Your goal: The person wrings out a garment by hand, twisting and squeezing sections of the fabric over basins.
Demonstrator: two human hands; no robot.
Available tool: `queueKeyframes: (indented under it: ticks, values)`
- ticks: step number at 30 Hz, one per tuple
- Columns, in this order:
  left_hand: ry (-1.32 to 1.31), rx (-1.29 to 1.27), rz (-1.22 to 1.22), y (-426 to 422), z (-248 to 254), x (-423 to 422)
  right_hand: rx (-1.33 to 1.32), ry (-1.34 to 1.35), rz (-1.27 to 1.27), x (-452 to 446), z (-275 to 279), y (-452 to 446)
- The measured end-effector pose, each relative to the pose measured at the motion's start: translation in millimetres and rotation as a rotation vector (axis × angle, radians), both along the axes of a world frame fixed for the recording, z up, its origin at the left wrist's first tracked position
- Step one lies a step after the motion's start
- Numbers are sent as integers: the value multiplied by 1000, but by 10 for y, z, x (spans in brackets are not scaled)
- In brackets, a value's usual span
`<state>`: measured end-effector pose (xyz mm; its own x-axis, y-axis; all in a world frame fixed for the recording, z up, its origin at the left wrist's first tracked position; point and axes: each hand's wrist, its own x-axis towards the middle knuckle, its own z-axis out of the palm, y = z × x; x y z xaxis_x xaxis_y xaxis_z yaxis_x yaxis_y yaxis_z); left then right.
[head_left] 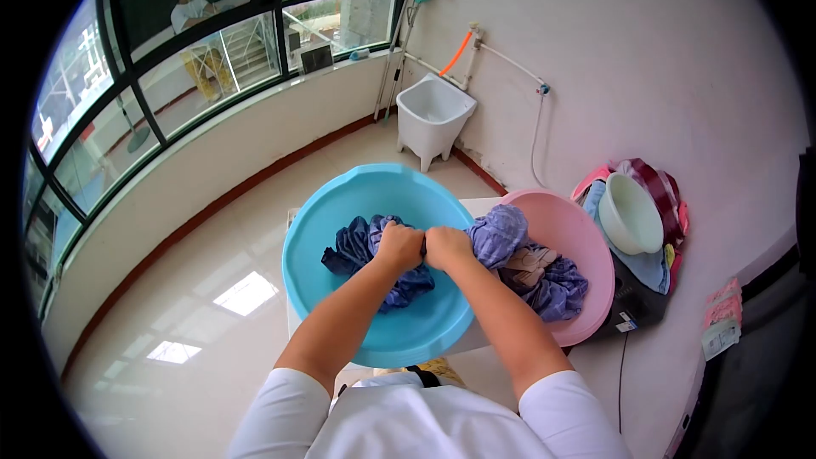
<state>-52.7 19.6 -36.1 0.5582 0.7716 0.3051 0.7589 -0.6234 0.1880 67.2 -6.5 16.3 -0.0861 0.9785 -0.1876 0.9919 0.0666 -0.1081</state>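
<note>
My left hand [399,246] and my right hand [448,247] are closed side by side around a bunched blue-purple garment [497,236]. Its cloth bulges out to the right of my right hand, over the near rims of two basins. Below and to the left of my fists, dark blue cloth [406,291] hangs or lies inside the light blue basin [327,310]; whether it is all one garment, I cannot tell. Beside it, the pink basin [600,246] holds crumpled blue-purple clothes [557,289] and a beige piece of cloth [530,263].
A white utility sink [435,106] stands in the corner near mops [404,42]. To the right, a pale green basin [631,214] rests on a heap of clothes [650,268] over a dark box-shaped appliance [633,302]. Large windows [212,59] line the left wall.
</note>
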Motion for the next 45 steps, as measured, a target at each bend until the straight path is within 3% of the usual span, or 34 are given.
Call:
queueKeyframes:
  ticks: [8, 10, 13, 19, 22, 25, 33, 35, 38, 41, 43, 44, 45]
  values:
    - [13, -36, -15, 29, 39, -45, 107, -30, 9, 6, -126, -10]
    - [-7, -52, 0, 43, 113, -53, 245, -33, 73, 24, -137, -23]
    - [-10, -167, 48, 37, 243, -114, 436, 10, 103, 39, -151, -44]
    - [-324, -448, -63, 176, 459, -381, 765, 260, 184, 67, -70, -74]
    - [-550, -805, -222, 314, 479, -596, 912, 345, 155, 105, -51, -58]
    - [-424, -742, -237, 362, 464, -739, 1052, 458, 104, 134, -27, -67]
    - [-480, -838, -300, 341, 401, -751, 1217, 632, -36, 167, -36, -20]
    - [-471, -893, -316, 431, 303, -777, 1215, 706, -94, 178, -77, 8]
    - [-407, -782, -174, 481, 183, -730, 1116, 963, -204, 220, -124, 10]
    - [-540, -803, -148, 517, -16, -667, 1080, 934, -197, 233, -103, 1]
    - [-722, -821, -119, 485, 110, -672, 1108, 886, -193, 227, -96, 8]
    - [-886, -726, -165, 599, -62, -703, 1137, 838, -191, 224, -90, 15]
    - [-885, -725, -164, 557, 64, -749, 1137, 840, -191, 219, -77, 20]
